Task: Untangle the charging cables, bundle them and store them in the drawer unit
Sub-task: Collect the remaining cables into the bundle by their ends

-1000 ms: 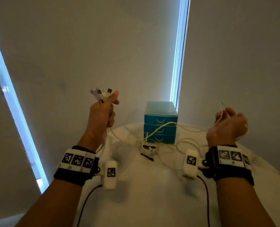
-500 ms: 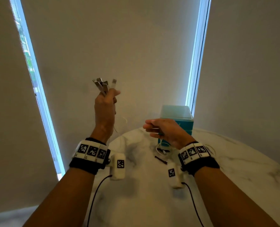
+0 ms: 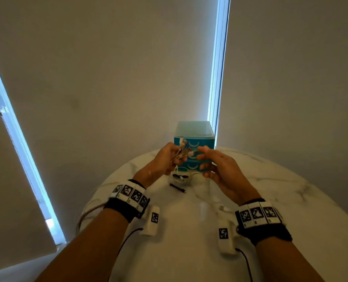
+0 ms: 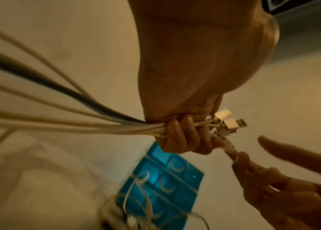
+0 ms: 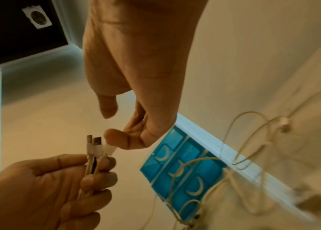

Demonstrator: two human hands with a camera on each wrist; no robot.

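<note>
My left hand (image 3: 174,157) grips a bunch of charging cables (image 4: 77,124), white with one black, just below their plugs (image 3: 184,149). The plug ends (image 4: 228,123) stick out past the fingers. My right hand (image 3: 203,160) is close on the right with loosely bent fingers and holds nothing. One of its fingertips (image 5: 116,137) touches a white plug (image 5: 109,149), and the thumb stands apart. Both hands hover in front of the teal drawer unit (image 3: 193,131), whose three drawers look closed. The cables' loose lengths (image 3: 179,178) lie in a heap on the table below the hands.
The round white marble table (image 3: 189,231) carries a short black stick-like item (image 3: 177,188) near the cable heap. Some cable (image 3: 87,210) hangs over the table's left edge. Drawn blinds and a wall stand right behind the drawer unit.
My left hand has come down from its raised position to in front of the drawers, still gripping the plug ends. My right hand let go of its cable and moved in beside the plugs.
</note>
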